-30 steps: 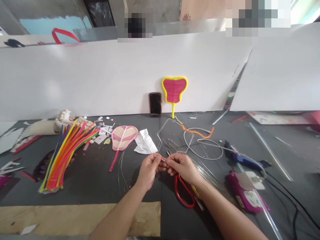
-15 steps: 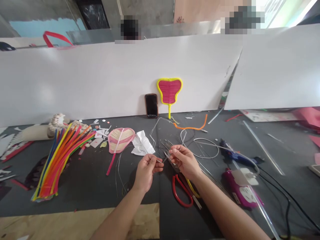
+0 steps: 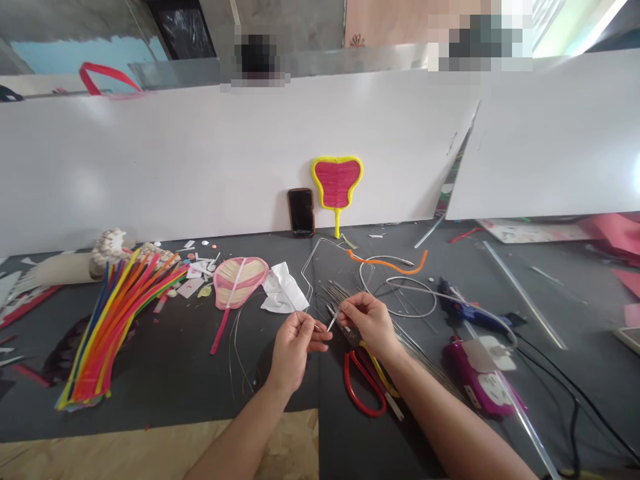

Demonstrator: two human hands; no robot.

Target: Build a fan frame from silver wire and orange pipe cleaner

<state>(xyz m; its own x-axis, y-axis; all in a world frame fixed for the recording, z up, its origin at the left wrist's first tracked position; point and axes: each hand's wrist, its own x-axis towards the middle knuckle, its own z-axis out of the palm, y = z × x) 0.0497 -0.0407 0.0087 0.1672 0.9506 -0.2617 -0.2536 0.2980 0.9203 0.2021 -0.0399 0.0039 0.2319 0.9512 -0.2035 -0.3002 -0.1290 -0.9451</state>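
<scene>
My left hand [image 3: 293, 350] pinches a thin metal wire [image 3: 311, 257] between thumb and fingers. Opposite it, my right hand [image 3: 369, 325] pinches a short wire end, and the two ends meet at an angle between the hands. From the left hand the bent wire runs up past a crumpled white paper [image 3: 284, 288]. An orange tube [image 3: 390, 262] lies near its far end; whether they are joined I cannot tell. Beneath my right hand are pliers [image 3: 363, 400] with red and yellow handles, beside a bundle of loose wires [image 3: 417, 350].
A yellow-rimmed magenta hand fan [image 3: 338, 183] and a phone [image 3: 301, 212] lean against a white board [image 3: 200, 153]. Leftward lie a pink fan [image 3: 240, 283] and a bunch of coloured strips [image 3: 117, 327]. A blue glue gun [image 3: 473, 310], a purple power block [image 3: 480, 380] and cables occupy the right.
The orange tube's right end has swung right and downward. Both hands stay close together, the right-hand wire end now showing more plainly. The view has shifted slightly.
</scene>
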